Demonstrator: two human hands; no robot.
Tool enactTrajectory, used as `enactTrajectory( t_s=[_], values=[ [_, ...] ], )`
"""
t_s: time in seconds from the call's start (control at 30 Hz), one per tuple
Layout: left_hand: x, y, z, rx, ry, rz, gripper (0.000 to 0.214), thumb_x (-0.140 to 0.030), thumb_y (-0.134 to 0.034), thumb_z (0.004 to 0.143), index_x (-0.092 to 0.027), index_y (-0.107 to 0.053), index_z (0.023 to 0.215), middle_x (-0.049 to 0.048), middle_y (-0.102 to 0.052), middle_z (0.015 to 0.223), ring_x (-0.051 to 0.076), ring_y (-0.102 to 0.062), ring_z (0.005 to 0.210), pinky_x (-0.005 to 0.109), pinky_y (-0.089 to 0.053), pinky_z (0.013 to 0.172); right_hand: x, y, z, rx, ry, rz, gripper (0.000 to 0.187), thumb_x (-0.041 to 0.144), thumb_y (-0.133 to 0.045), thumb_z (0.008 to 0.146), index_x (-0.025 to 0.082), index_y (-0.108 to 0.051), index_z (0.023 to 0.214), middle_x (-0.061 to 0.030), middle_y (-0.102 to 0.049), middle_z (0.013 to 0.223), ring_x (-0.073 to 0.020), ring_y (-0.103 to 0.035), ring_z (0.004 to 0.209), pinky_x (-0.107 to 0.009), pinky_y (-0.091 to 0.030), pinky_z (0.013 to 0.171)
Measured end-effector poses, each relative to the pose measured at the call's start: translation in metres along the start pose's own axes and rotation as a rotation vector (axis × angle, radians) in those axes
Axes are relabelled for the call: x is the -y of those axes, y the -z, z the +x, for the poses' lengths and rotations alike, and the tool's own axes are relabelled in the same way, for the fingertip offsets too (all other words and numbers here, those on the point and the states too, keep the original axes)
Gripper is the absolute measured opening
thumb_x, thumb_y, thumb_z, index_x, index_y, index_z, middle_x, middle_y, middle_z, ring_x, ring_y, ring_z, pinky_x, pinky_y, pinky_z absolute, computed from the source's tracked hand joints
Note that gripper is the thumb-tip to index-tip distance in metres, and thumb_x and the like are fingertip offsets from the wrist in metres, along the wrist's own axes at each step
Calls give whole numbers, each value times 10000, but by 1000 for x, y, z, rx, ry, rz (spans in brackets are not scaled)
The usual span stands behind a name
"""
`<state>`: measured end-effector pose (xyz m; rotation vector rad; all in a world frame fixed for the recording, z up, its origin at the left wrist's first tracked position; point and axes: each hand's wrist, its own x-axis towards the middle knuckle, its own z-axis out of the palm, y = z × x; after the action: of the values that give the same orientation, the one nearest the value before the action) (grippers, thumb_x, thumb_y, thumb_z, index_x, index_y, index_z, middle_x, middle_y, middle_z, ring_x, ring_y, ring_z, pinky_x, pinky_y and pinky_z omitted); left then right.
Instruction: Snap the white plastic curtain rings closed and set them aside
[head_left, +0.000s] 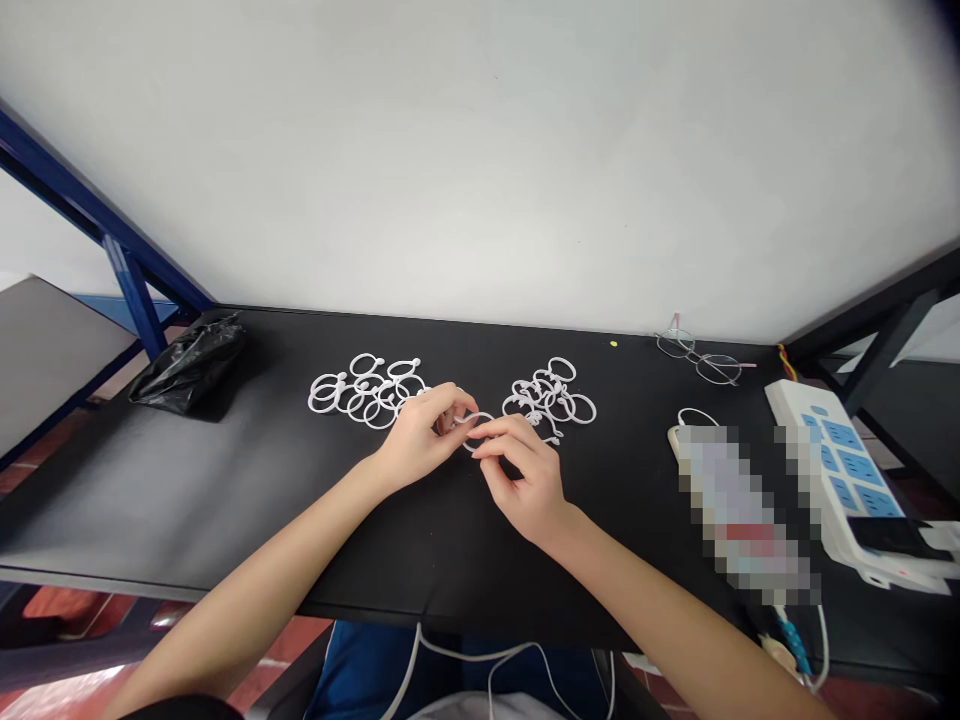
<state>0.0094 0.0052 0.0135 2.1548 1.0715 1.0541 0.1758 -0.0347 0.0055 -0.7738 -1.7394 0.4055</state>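
Note:
My left hand (424, 432) and my right hand (526, 470) meet over the middle of the black table. Between them is a thin white ring (482, 416), pinched by the fingertips of both hands; parts of it are hidden by the fingers. To the left of my left hand lies a loose pile of white rings (373, 392), each with a small knob. Another pile of similar white rings (559, 392) lies beyond my right hand, some overlapping.
A crumpled black plastic bag (191, 365) sits at the far left of the table (225, 520). Eyeglasses (705, 362) lie at the back right. Further right are a blurred-out phone-like object (742, 510) with a cable and a white power strip (840, 470). A wall stands behind.

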Motion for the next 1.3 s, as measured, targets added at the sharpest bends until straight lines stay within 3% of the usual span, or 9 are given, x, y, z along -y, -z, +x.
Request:
enactTrajectory(
  t_s=[0.57, 0.77, 0.93, 1.3],
  values=[
    [3, 0, 3, -131, -59, 71, 56, -143, -551, 868, -178, -581, 836, -3, -534, 743, 100, -521, 664, 197, -445, 547, 0, -1, -4, 70, -13, 83, 247, -4, -495, 829, 198, -628, 781, -52, -699, 855, -160, -680, 782, -286, -575, 658],
    [5, -1, 1, -72, -41, 40, 44, -157, -551, 857, -182, -586, 866, 0, -551, 748, 107, -529, 663, 206, -458, 549, 1, -1, -2, 19, -22, 31, 243, 14, -491, 838, 205, -636, 805, -55, -695, 899, -163, -679, 786, -276, -575, 617],
    [5, -4, -1, 12, -100, 35, 108, -96, -542, 813, -187, -581, 856, 13, -578, 769, 129, -530, 722, 224, -468, 580, -2, -3, -3, 20, -110, 13, 152, 82, -564, 856, 210, -635, 898, -70, -659, 999, -123, -637, 687, -252, -586, 570],
    [5, -4, -2, 38, -144, 74, 194, -63, -531, 786, -192, -586, 919, 11, -577, 758, 140, -521, 755, 223, -455, 588, -6, -6, -6, 56, -169, 13, 103, 127, -599, 864, 209, -640, 911, -21, -611, 820, -110, -585, 634, -228, -584, 551]
  ],
)
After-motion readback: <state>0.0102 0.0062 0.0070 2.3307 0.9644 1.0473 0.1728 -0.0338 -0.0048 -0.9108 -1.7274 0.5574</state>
